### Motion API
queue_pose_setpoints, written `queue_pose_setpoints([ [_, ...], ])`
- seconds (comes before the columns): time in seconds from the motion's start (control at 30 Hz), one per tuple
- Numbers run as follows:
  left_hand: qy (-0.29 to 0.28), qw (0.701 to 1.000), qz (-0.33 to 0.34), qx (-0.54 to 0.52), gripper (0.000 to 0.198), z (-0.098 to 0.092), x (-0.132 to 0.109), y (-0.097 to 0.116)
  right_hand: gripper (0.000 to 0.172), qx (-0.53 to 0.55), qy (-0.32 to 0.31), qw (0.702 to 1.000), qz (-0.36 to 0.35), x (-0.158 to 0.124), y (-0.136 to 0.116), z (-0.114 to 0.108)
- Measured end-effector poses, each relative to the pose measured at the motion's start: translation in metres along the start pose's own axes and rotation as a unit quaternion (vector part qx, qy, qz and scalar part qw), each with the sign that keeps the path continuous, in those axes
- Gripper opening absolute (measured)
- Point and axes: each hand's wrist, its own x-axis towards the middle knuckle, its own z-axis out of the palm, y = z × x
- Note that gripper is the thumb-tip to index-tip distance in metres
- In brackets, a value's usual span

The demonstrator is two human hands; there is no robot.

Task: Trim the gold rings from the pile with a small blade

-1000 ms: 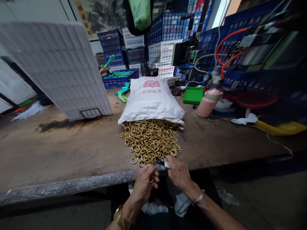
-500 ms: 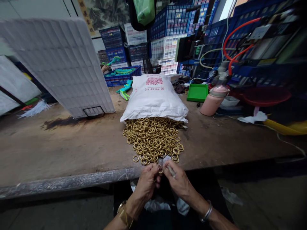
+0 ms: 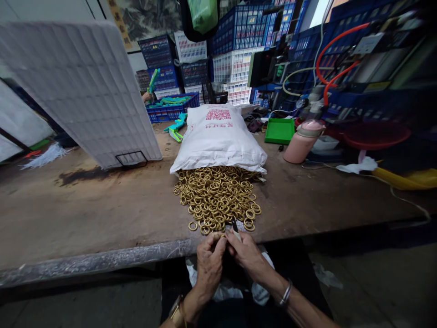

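My left hand is closed at the table's front edge, with a gold ring pinched between thumb and fingers; most of that ring is hidden. Close beside it, my right hand is wrapped round a slim, pen-like tool with a dark end and a pale body. Its exact kind is unclear. The fingertips of both hands meet around the ring. Just beyond them lies a heap of gold rings, spilling from the mouth of a white woven sack with red print.
A white ribbed panel leans up at the left. To the right stand a green tray and a pink bottle. Behind the sack sits a blue crate of green-blue pieces, with another person's hand near it.
The tool in my right hand has turned, its dark end now pointing up and away. My left hand has rolled over the ring, hiding more of it. The other person's green piece stands more upright.
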Motion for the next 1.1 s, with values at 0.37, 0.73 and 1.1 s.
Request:
queue_pose_setpoints([
  [0.37,-0.018,0.988,-0.123,-0.093,0.032,-0.009,-0.004,-0.012,0.026,-0.149,0.036,0.981,-0.114,0.006,0.002,-0.003],
  [0.73,-0.037,0.998,0.042,0.034,0.021,-0.015,-0.008,-0.003,0.023,0.012,-0.049,0.998,0.048,0.003,-0.001,-0.006],
  [1.1,-0.053,0.988,0.085,0.113,0.016,-0.021,-0.005,-0.001,0.032,-0.095,-0.028,0.993,-0.058,0.0,-0.002,-0.006],
])
